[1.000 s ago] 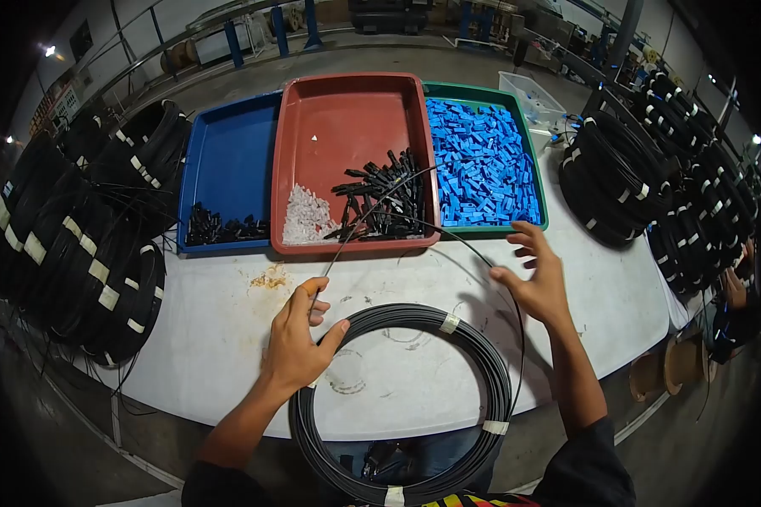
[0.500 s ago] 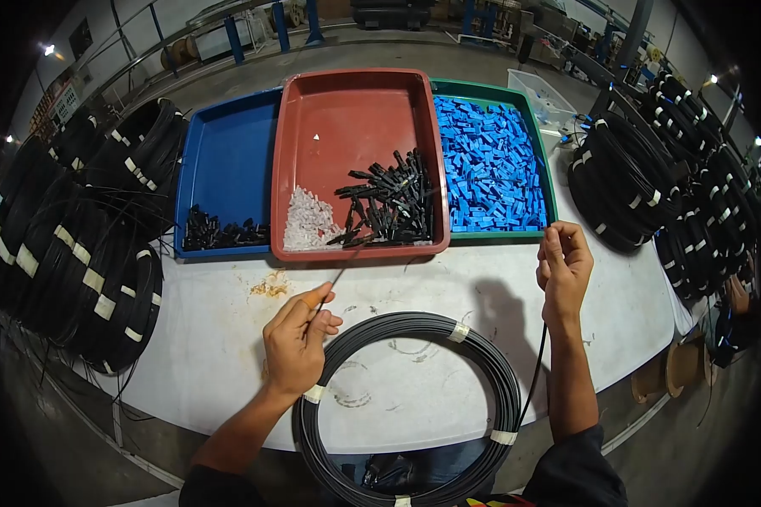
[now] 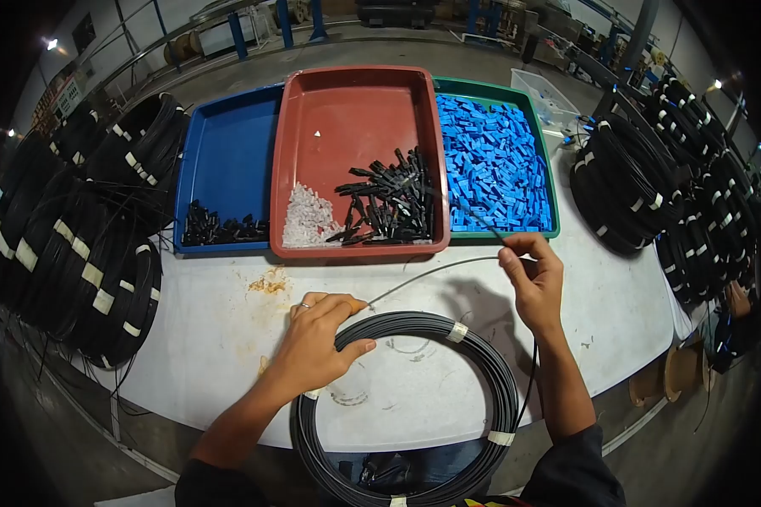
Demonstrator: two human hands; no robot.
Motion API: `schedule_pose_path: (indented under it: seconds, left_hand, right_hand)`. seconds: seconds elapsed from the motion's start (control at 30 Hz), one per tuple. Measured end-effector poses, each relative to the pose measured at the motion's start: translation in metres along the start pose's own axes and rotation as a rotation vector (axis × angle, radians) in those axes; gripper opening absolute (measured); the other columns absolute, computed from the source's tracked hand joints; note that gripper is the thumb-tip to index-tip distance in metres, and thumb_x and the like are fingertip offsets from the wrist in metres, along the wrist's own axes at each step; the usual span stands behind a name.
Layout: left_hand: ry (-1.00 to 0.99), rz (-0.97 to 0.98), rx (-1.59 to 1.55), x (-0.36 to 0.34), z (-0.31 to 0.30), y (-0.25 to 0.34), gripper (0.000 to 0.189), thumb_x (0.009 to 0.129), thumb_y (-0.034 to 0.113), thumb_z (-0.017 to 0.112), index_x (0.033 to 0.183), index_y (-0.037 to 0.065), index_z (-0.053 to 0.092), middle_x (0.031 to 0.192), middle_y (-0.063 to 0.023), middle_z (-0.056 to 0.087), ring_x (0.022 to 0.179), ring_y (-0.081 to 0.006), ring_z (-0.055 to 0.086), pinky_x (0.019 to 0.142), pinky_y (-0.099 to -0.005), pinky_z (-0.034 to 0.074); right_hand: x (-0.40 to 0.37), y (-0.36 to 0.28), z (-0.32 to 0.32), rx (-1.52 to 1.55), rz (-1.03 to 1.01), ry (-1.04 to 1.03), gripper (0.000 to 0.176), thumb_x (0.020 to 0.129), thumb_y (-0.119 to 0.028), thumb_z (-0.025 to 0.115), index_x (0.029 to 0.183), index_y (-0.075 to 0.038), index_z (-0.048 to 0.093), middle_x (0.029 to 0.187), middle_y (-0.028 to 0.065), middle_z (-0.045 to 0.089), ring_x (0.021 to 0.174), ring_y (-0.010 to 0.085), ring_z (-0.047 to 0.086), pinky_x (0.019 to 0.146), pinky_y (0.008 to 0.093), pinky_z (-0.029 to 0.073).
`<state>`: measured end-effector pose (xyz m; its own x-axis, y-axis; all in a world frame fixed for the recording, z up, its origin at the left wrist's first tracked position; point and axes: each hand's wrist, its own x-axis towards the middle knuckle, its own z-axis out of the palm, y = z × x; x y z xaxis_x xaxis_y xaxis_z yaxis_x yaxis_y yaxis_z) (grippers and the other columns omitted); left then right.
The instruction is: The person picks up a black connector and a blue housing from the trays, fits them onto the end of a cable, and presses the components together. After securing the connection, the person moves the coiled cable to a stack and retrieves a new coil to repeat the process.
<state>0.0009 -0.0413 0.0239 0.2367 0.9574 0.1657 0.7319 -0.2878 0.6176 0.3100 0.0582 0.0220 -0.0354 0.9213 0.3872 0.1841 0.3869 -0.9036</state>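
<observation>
A large coil of black cable [image 3: 499, 372], bound with white tape bands, lies at the table's front edge and overhangs it. My left hand [image 3: 325, 342] is at the coil's upper left, its thumb on the inner side and its fingers on the outer side, with the coil between them. Between thumb and forefinger, my right hand [image 3: 534, 283] pinches a loose length of the cable to the right, above the coil. From that pinch a thin stretch of cable [image 3: 431, 272] arcs left to my left fingertips. Another stretch drops from my right hand to the coil.
Behind the coil stand a blue tray [image 3: 232, 156] with black pieces, a red tray [image 3: 355, 110] with black connectors and clear pieces, and a green tray [image 3: 554, 215] full of blue parts. Taped cable coils pile up at left [image 3: 68, 253] and right [image 3: 621, 186]. Orange scraps [image 3: 268, 280] lie on the white table.
My left hand has turned palm down and come onto the coil, from pinching a strand above it. My right hand has shifted slightly left and down. The loose cable now arcs between both hands.
</observation>
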Motion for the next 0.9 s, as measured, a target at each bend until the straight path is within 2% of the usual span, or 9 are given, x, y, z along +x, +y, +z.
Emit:
schedule_pose_path:
  seconds: [0.2, 0.3, 0.37, 0.4, 0.57, 0.7, 0.77, 0.83, 0.9]
  left_hand:
    - [-0.064, -0.049, -0.013, 0.001, -0.001, -0.008, 0.051, 0.08, 0.027, 0.083, 0.124, 0.004, 0.07, 0.107, -0.0109, 0.067, 0.109, -0.0308, 0.058, 0.1, -0.0426, 0.042]
    - [-0.1, 0.017, -0.034, 0.006, 0.001, -0.015, 0.048, 0.079, 0.024, 0.082, 0.121, 0.004, 0.072, 0.105, -0.0113, 0.068, 0.105, -0.0314, 0.06, 0.097, -0.0428, 0.045]
    - [-0.099, 0.082, -0.029, 0.011, 0.001, -0.02, 0.046, 0.078, 0.022, 0.081, 0.119, 0.004, 0.074, 0.104, -0.0118, 0.069, 0.103, -0.0318, 0.06, 0.096, -0.0426, 0.046]
    - [-0.116, 0.12, -0.024, 0.014, 0.0, -0.023, 0.045, 0.077, 0.022, 0.081, 0.118, 0.004, 0.074, 0.102, -0.0124, 0.069, 0.101, -0.0321, 0.061, 0.094, -0.0422, 0.048]
    - [-0.116, 0.204, 0.005, 0.027, -0.007, -0.036, 0.045, 0.075, 0.02, 0.082, 0.115, 0.003, 0.075, 0.099, -0.0132, 0.07, 0.099, -0.0327, 0.062, 0.091, -0.0422, 0.051]
    - [-0.196, 0.301, -0.024, 0.042, -0.009, -0.052, 0.045, 0.074, 0.019, 0.082, 0.115, 0.002, 0.074, 0.103, -0.0137, 0.07, 0.102, -0.0333, 0.062, 0.094, -0.0443, 0.051]
    - [-0.178, 0.492, -0.056, 0.052, -0.007, -0.06, 0.043, 0.074, 0.019, 0.082, 0.112, 0.002, 0.075, 0.107, -0.0141, 0.071, 0.105, -0.0337, 0.063, 0.097, -0.0436, 0.051]
    - [-0.214, 0.462, -0.077, 0.063, -0.011, -0.063, 0.043, 0.074, 0.02, 0.084, 0.111, 0.0, 0.074, 0.105, -0.0138, 0.072, 0.107, -0.0344, 0.064, 0.098, -0.0434, 0.051]
    - [-0.178, 0.508, -0.162, 0.073, -0.011, -0.068, 0.046, 0.074, 0.023, 0.085, 0.111, -0.001, 0.073, 0.103, -0.0142, 0.073, 0.106, -0.0347, 0.064, 0.096, -0.0433, 0.053]
  right_hand:
    - [0.016, -0.008, 0.025, 0.004, 0.18, -0.34, 0.02, 0.094, -0.014, 0.076, 0.106, -0.002, 0.066, 0.087, -0.0001, 0.065, 0.071, 0.0035, 0.053, 0.062, 0.0208, 0.043]
    - [0.031, -0.017, 0.043, -0.105, 0.186, -0.467, 0.024, 0.092, -0.014, 0.076, 0.109, 0.0, 0.066, 0.086, 0.0054, 0.069, 0.073, 0.0128, 0.063, 0.067, 0.028, 0.05]
    - [0.038, -0.033, 0.059, -0.524, 0.045, -0.463, 0.028, 0.09, -0.014, 0.075, 0.111, 0.001, 0.065, 0.085, 0.0141, 0.072, 0.077, 0.0272, 0.07, 0.072, 0.0362, 0.053]
    - [0.04, -0.036, 0.068, -0.577, -0.035, -0.426, 0.026, 0.088, -0.013, 0.074, 0.108, 0.002, 0.066, 0.084, 0.0208, 0.071, 0.082, 0.037, 0.071, 0.073, 0.0409, 0.053]
    - [0.041, -0.043, 0.116, -0.382, -0.032, -0.436, 0.016, 0.09, -0.011, 0.071, 0.099, 0.002, 0.068, 0.081, 0.0208, 0.069, 0.072, 0.0355, 0.067, 0.067, 0.0423, 0.051]
    - [0.021, -0.044, 0.138, -0.316, -0.083, -0.48, 0.016, 0.093, -0.013, 0.07, 0.095, 0.003, 0.065, 0.081, 0.0184, 0.064, 0.075, 0.0327, 0.063, 0.07, 0.0414, 0.05]
    - [0.016, -0.032, 0.139, -0.322, -0.157, -0.488, 0.017, 0.094, -0.013, 0.07, 0.095, 0.003, 0.064, 0.082, 0.017, 0.064, 0.075, 0.0313, 0.063, 0.071, 0.04, 0.05]
    - [0.016, -0.018, 0.133, -0.261, -0.156, -0.425, 0.016, 0.094, -0.013, 0.069, 0.095, 0.002, 0.064, 0.082, 0.0148, 0.065, 0.077, 0.0282, 0.063, 0.072, 0.038, 0.05]
    - [0.016, -0.019, 0.126, -0.199, -0.098, -0.317, 0.01, 0.094, -0.007, 0.069, 0.093, 0.002, 0.063, 0.079, 0.0103, 0.064, 0.073, 0.0189, 0.061, 0.069, 0.0319, 0.049]
